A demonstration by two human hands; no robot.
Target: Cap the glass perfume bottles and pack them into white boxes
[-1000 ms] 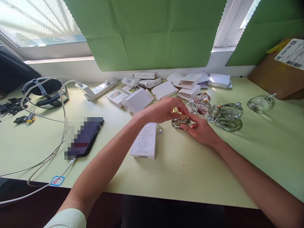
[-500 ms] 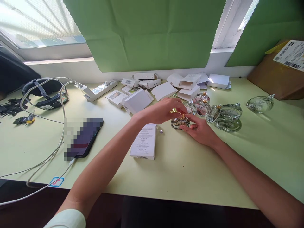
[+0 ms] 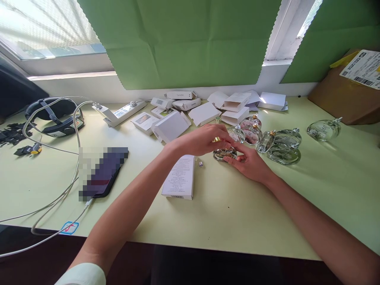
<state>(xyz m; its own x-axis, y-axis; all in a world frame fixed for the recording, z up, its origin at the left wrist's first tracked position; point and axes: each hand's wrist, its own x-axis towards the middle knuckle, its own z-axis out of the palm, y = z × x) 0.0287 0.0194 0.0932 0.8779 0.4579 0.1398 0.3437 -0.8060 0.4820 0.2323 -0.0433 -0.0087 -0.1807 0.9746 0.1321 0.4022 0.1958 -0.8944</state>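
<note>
The person bends both hands over one small glass bottle (image 3: pixel 223 156), which stands on the pale worktop (image 3: pixel 252 221), a little to the right of the middle. The right hand (image 3: pixel 252 163) holds it from its right side: the thumb is laid against the front of the glass, and the index finger reaches to the top, so these two fingers are apart only by the bottle between them. The left hand (image 3: pixel 204 140) comes from above, with its fingers bent downward and the thumb near to them, at the bottle's neck. Whether they pinch something there, I cannot tell, because the hand itself covers it. A gold piece (image 3: pixel 217 139) shows just below this hand.

Near the bottle, to its left, lies a tiny metal cap (image 3: pixel 201 164), and beside this a white box (image 3: pixel 178 178) with printed text. Behind the right hand stands a clear bottle on its narrow side (image 3: pixel 265 142), close to other similar bottles.
</note>
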